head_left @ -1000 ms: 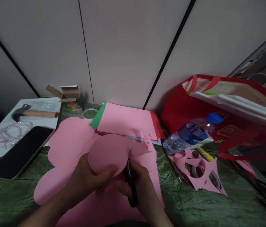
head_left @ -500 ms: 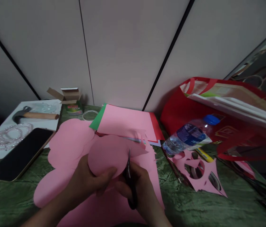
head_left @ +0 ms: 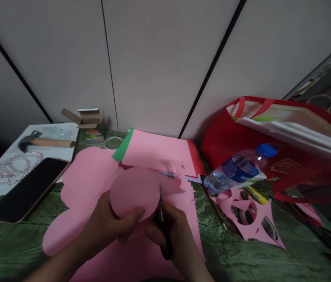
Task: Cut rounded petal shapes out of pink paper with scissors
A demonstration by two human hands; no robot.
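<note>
Pinched between the thumb and fingers of my left hand is a rounded piece of pink paper. A strip of the same paper juts out from its right side. My right hand grips black-handled scissors, their blades pointing up at the right edge of the rounded paper. The fingers hide part of the handles. Beneath both hands lie pink sheets, and to the left several rounded pink cut-outs overlap.
Coloured paper sheets lie behind my hands. On the right are a water bottle, a red bag and pink paper scraps. A phone, a hammer, bead strings and a small open box are at left.
The loose pink strip beside the scissors has shifted and curls differently at its far end. Both hands keep their holds. The whole view has moved slightly.
</note>
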